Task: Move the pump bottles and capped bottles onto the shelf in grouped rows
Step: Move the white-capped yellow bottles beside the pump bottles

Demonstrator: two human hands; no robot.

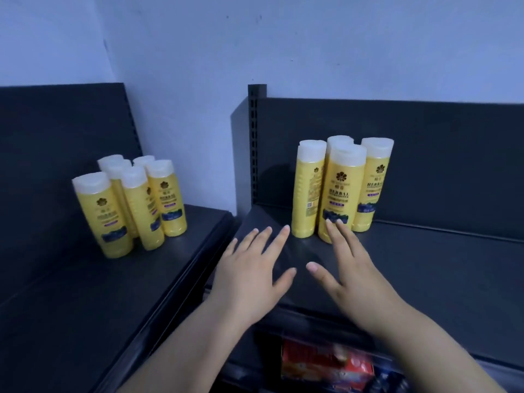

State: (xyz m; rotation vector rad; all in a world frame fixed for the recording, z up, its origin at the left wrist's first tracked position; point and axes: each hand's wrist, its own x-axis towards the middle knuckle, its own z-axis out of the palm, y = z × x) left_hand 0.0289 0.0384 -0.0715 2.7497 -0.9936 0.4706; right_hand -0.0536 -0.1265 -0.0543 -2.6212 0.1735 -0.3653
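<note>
Several yellow capped bottles point(340, 191) with white caps stand upright in a tight group on the right black shelf point(425, 265), near its back panel. Another cluster of several yellow capped bottles point(133, 205) stands on the left black shelf point(85, 293). My left hand point(255, 268) hovers flat over the right shelf's left front part, fingers spread, holding nothing. My right hand point(348, 268) is also spread and empty, its fingertips reaching the base of the front middle bottle; whether they touch it is unclear. No pump bottles are visible.
A slotted black upright point(253, 143) divides the two shelf units, against a pale wall. Red packaged goods point(323, 364) sit on a lower shelf below my wrists. The right shelf extends bare to the right of the bottles.
</note>
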